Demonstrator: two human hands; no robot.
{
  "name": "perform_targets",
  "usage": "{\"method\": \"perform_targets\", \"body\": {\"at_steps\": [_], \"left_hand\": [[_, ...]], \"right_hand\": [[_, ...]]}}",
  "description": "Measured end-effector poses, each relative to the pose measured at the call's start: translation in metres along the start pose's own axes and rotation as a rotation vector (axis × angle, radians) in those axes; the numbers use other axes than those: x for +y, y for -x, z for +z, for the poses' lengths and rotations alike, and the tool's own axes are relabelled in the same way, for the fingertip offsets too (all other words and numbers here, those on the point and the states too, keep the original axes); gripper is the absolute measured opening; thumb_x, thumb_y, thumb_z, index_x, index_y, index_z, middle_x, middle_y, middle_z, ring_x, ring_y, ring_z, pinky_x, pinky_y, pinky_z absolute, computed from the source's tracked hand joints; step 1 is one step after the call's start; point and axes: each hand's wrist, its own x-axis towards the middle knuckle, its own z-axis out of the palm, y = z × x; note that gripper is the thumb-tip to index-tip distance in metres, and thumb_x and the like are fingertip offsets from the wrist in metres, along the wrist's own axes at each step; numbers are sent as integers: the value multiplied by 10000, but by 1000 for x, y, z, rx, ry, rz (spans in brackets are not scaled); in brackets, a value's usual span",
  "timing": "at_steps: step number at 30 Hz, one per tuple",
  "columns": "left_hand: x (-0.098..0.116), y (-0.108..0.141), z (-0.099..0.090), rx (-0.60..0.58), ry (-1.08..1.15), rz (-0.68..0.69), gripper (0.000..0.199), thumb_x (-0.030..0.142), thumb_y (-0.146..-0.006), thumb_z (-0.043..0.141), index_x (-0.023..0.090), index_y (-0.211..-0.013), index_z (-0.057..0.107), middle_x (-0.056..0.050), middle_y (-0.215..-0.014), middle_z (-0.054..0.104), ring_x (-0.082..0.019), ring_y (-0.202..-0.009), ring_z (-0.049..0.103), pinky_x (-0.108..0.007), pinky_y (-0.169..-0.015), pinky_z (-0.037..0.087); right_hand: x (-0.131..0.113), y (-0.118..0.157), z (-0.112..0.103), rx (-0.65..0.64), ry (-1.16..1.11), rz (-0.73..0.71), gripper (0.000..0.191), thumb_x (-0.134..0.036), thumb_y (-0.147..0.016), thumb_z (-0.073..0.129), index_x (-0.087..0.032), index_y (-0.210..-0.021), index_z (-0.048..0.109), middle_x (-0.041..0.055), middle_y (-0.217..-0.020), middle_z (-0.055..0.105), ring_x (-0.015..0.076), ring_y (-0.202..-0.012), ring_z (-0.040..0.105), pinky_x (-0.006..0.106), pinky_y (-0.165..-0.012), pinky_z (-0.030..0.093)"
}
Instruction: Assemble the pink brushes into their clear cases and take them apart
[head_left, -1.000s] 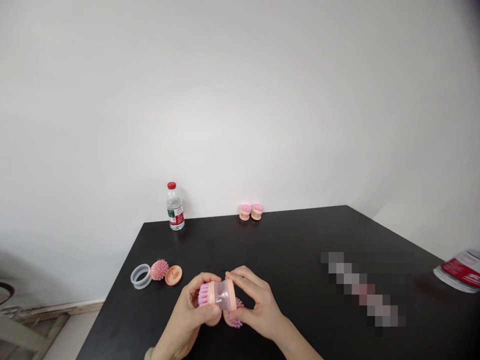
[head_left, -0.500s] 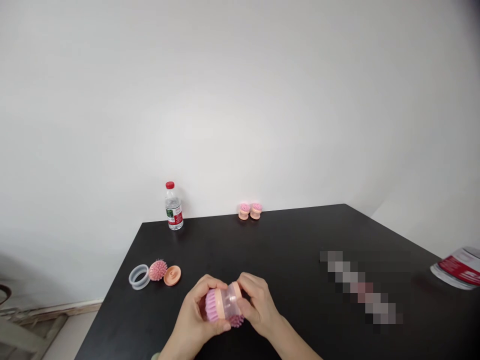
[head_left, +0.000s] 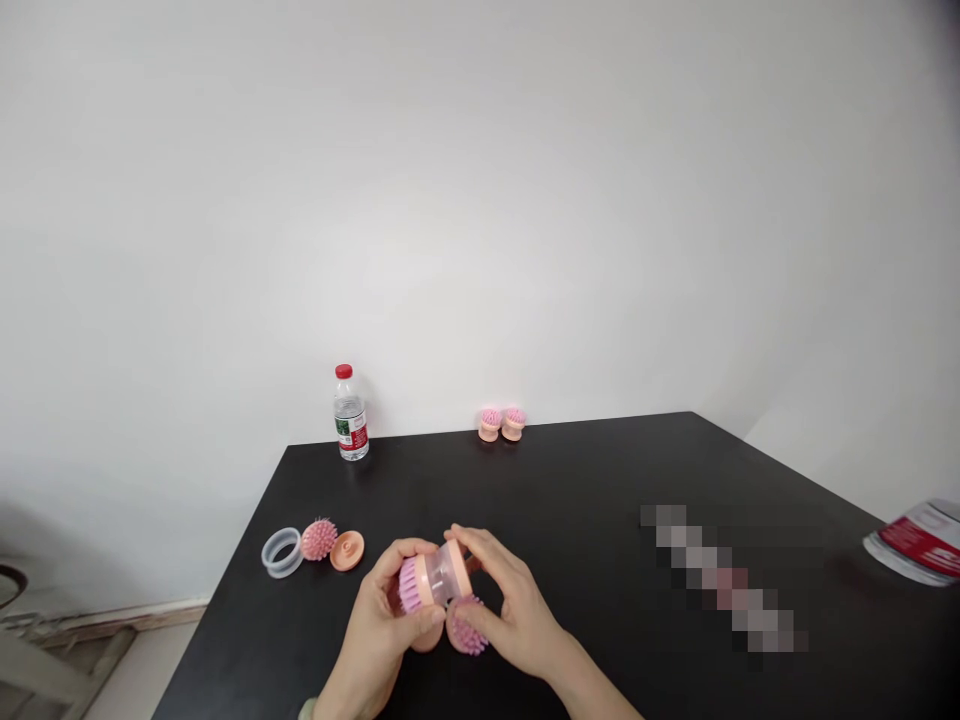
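Note:
A round bristle brush (head_left: 444, 574) lies on its side in my hands, with pink bristles, a clear waisted middle and a peach base. My left hand (head_left: 382, 610) grips it around the bristle end, thumb below and fingers above. At the peach base, my right hand (head_left: 514, 600) holds with its fingers over the top and its thumb lower down. Beneath the brush sit a loose pink bristle head (head_left: 468, 630) and a peach round part (head_left: 427, 640), both partly covered by the hands.
To the left lie a clear ring (head_left: 282, 553), a pink bristle head (head_left: 319, 539) and a peach disc (head_left: 347, 550). A water bottle (head_left: 351, 415) and two assembled brushes (head_left: 501, 424) stand by the wall. Another bottle (head_left: 919, 540) appears at the right edge of the black table (head_left: 585, 500).
The brush has shifted slightly left and up in my hands. My right fingers have straightened across the base, and more of the loose parts underneath shows.

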Motion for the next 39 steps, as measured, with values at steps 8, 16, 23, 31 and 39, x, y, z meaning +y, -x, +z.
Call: {"method": "perform_targets", "body": {"at_steps": [8, 16, 23, 31, 39], "left_hand": [[-2, -1, -1, 37, -117, 45, 508, 337, -551, 903, 226, -1003, 702, -27, -954, 677, -206, -830, 614, -280, -746, 463], [-1, -1, 0, 28, -134, 46, 511, 343, -565, 895, 229, -1028, 712, -32, -978, 672, -216, -856, 612, -294, -779, 477], [-7, -5, -6, -92, -321, 207, 430, 354, -641, 856, 254, -1035, 717, -40, -985, 587, -189, -777, 565, -266, -651, 466], [-12, -6, -9, -75, -430, 238, 478, 387, -680, 829, 271, -1117, 675, -56, -1039, 627, -261, -894, 629, -343, -775, 513], [-10, -6, -15, 156, -687, 267, 416, 386, -673, 839, 235, -1007, 641, -53, -951, 710, -285, -857, 668, -354, -768, 500]], "right_hand": [[8, -1, -1, 91, -138, 108, 787, -824, -756, 532, -214, -1250, 592, 55, -855, 698, 195, -687, 654, 290, -595, 553], [-1, -2, -2, 35, -30, 55, 437, -454, -905, 636, -246, -1288, 602, 93, -1110, 675, 221, -925, 660, 341, -794, 558], [-10, -8, 0, 72, -161, 263, 248, -429, -860, 636, -186, -819, 655, 5, -727, 629, 144, -636, 578, 241, -588, 475], [-5, -5, 0, 72, -109, 310, 155, -313, -889, 594, -194, -949, 674, 29, -830, 683, 172, -716, 643, 255, -606, 513], [-10, -9, -2, -28, 271, -198, 420, -113, -864, 607, -235, -1266, 601, 97, -1143, 675, 273, -1045, 568, 458, -913, 533]]}}
